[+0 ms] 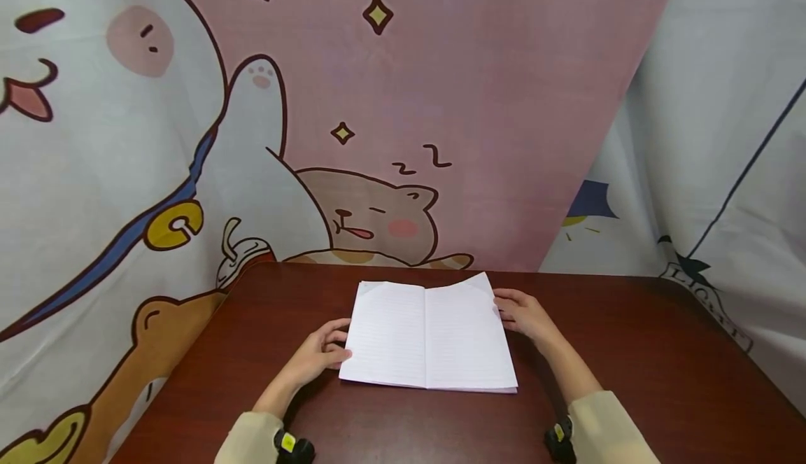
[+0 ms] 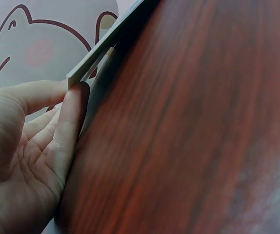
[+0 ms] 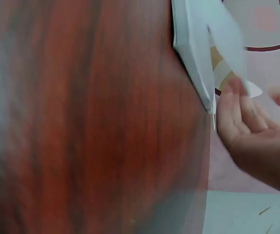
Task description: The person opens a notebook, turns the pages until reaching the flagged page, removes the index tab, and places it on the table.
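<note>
An open notebook (image 1: 385,338) with blank lined pages lies on the dark reddish-brown table. My left hand (image 1: 317,352) is at its left edge; in the left wrist view the thumb and a finger (image 2: 72,109) pinch the edge, lifting it slightly off the wood. At the right edge my right hand (image 1: 525,315) touches the pages with its fingers. The right wrist view shows those fingers (image 3: 228,109) loosely bent against a raised page (image 3: 230,39), with the thumb held apart. The top right page corner tilts up.
The table (image 1: 630,352) extends around the notebook on all sides. Behind it hangs a cloth (image 1: 504,135) printed with cartoon animals. Black wrist cameras (image 1: 294,448) sit at both cuffs.
</note>
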Available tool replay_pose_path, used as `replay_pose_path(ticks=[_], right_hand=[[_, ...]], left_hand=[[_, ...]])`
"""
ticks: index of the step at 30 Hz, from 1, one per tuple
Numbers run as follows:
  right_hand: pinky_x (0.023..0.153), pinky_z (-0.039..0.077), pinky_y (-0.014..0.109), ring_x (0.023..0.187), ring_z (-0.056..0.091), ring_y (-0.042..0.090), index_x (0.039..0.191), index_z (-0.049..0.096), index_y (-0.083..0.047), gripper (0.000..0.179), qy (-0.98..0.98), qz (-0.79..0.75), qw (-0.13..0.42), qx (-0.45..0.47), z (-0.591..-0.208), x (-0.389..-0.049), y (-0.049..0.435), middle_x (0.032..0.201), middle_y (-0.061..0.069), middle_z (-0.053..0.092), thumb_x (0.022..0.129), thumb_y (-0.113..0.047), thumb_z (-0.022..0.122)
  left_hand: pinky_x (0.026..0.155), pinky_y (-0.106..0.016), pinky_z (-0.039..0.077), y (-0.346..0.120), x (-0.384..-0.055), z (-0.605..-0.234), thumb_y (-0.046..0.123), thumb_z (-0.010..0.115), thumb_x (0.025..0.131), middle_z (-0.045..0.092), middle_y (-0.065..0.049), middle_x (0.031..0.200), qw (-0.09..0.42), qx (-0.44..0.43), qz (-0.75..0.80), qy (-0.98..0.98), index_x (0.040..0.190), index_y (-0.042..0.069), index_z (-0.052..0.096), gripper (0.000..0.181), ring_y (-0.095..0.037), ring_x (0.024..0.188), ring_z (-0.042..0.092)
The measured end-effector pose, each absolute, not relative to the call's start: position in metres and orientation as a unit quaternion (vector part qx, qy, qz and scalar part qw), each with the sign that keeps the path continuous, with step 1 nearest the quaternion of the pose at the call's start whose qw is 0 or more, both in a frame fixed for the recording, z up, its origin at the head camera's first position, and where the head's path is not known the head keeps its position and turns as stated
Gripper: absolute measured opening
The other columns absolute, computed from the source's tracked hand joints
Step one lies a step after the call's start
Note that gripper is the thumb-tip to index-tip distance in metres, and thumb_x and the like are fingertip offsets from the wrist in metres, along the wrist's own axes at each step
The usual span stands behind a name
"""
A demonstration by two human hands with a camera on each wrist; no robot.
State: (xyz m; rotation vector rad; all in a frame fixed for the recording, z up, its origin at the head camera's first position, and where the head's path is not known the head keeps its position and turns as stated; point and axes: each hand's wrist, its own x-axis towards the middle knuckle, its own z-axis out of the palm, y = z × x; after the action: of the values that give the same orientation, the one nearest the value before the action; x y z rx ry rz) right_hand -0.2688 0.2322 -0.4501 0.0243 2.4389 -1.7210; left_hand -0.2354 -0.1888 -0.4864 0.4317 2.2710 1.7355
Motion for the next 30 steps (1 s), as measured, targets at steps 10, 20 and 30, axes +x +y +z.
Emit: replay_pose_path(ticks=[10, 20, 30], right_hand=[[0.101, 0.051, 0.042, 0.126, 0.057, 0.03, 0.155, 0.029, -0.002, 0.064, 0.762, -0.637, 0.112, -0.021, -0.445, -0.262, 0.228, 0.15, 0.03, 0.042, 0.108, -0.045, 0.033], [0.082, 0.055, 0.033, 0.103, 0.061, 0.013, 0.154, 0.033, -0.011, 0.053, 0.737, -0.667, 0.093, -0.057, -0.439, -0.259, 0.209, 0.144, 0.022, 0.046, 0.106, -0.031, 0.046], [0.114, 0.034, 0.055, 0.142, 0.036, 0.039, 0.15, 0.042, -0.007, 0.049, 0.761, -0.631, 0.104, -0.107, -0.44, -0.252, 0.183, 0.158, 0.019, 0.035, 0.103, -0.02, 0.051]], left_hand=[[0.072, -0.027, 0.058, -0.19, -0.236, -0.488, 0.005, 0.066, 0.093, 0.058, -0.033, 0.124, 0.128, 0.147, 0.599, 0.777, 0.149, -0.005, 0.034, 0.065, -0.01, 0.086, 0.066], [0.072, -0.027, 0.058, -0.188, -0.236, -0.485, 0.005, 0.067, 0.093, 0.059, -0.031, 0.123, 0.125, 0.143, 0.594, 0.782, 0.149, -0.004, 0.035, 0.065, -0.008, 0.085, 0.065], [0.073, -0.027, 0.058, -0.189, -0.237, -0.487, 0.006, 0.067, 0.094, 0.059, -0.031, 0.124, 0.13, 0.141, 0.598, 0.778, 0.149, -0.004, 0.035, 0.065, -0.011, 0.087, 0.065]])
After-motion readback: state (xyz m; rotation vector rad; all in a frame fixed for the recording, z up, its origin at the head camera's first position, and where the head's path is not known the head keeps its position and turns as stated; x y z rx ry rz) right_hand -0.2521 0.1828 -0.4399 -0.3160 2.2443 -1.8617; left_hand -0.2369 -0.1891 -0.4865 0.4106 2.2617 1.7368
